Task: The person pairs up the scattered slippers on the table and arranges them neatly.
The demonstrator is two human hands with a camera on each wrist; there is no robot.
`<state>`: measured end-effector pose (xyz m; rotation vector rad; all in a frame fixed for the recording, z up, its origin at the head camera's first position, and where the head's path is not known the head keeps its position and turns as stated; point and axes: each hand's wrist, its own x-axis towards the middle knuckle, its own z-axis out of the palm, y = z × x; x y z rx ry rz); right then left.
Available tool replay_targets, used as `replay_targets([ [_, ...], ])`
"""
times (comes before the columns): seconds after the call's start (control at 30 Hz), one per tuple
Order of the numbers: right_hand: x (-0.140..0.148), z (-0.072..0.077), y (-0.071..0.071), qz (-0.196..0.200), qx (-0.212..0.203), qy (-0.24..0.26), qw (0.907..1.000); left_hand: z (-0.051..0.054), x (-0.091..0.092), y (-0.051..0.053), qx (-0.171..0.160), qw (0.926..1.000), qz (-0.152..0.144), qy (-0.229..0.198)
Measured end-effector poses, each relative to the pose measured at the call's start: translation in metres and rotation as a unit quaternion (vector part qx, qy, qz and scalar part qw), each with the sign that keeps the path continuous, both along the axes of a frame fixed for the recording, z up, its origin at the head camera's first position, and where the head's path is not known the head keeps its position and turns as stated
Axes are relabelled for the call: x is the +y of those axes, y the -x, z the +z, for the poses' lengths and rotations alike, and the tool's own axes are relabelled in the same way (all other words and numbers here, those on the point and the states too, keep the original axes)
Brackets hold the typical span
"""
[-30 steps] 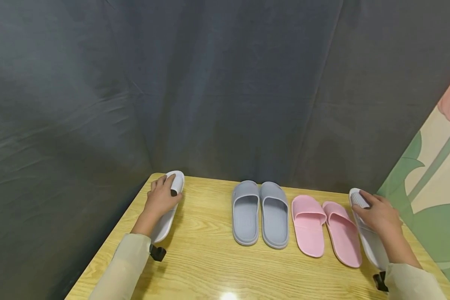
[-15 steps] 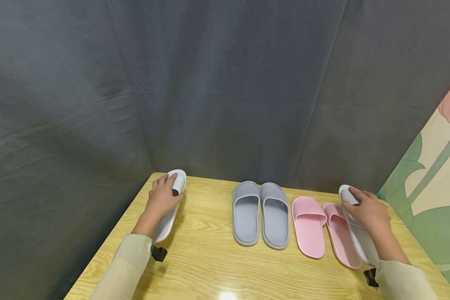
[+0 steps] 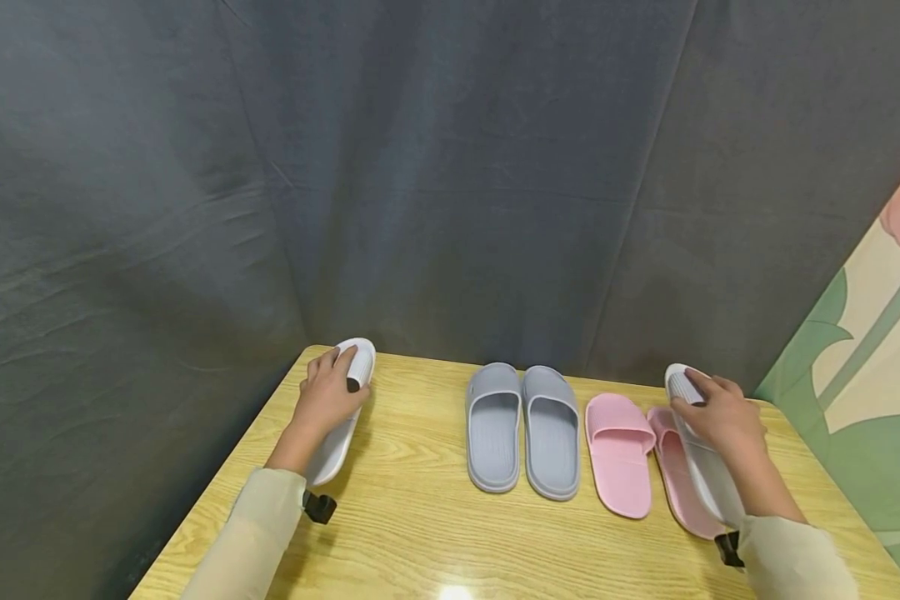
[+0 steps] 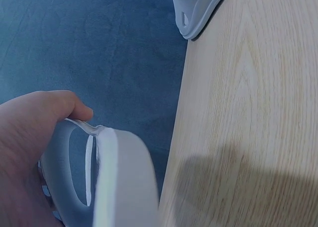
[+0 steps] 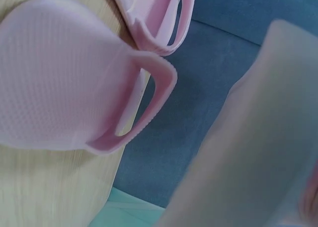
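Observation:
At the table's left end my left hand (image 3: 327,400) grips a white slipper (image 3: 333,454) by its strap; the left wrist view shows the thumb over the strap edge. My right hand (image 3: 727,421) holds another white slipper (image 3: 708,479), tilted above the right pink slipper (image 3: 684,492) and partly covering it. In the right wrist view that white slipper (image 5: 253,127) is large and blurred, apart from the pink one (image 5: 64,83). The left pink slipper (image 3: 621,471) lies just beside. Most fingertips of both hands are hidden.
A pair of grey slippers (image 3: 493,442) lies side by side near the middle of the wooden table (image 3: 420,533). A dark cloth (image 3: 450,183) hangs behind the table and on the left. A wall with painted flowers (image 3: 870,392) stands at the right.
My right hand has carried its white slipper leftward and slightly up, from beside the right pink slipper to over it. The left hand and its white slipper have hardly moved.

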<state>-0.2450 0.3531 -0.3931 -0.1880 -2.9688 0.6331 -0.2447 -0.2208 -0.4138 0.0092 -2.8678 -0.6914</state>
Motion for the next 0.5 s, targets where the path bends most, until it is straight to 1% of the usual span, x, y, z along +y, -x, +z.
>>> replay_targets([
  [0.1, -0.005, 0.001, 0.0, 0.003, 0.003, 0.001, 1.0, 0.0, 0.001, 0.0, 0.001, 1.0, 0.0, 0.0],
  [0.27, -0.013, 0.003, 0.0, 0.01, 0.021, 0.003, 0.9997, 0.001, 0.001, -0.001, -0.002, 1.0, 0.002, 0.002],
  [0.5, -0.021, 0.007, 0.001, 0.018, 0.027, 0.0, 0.9995, 0.002, 0.0, -0.003, -0.002, 1.0, 0.004, 0.001],
])
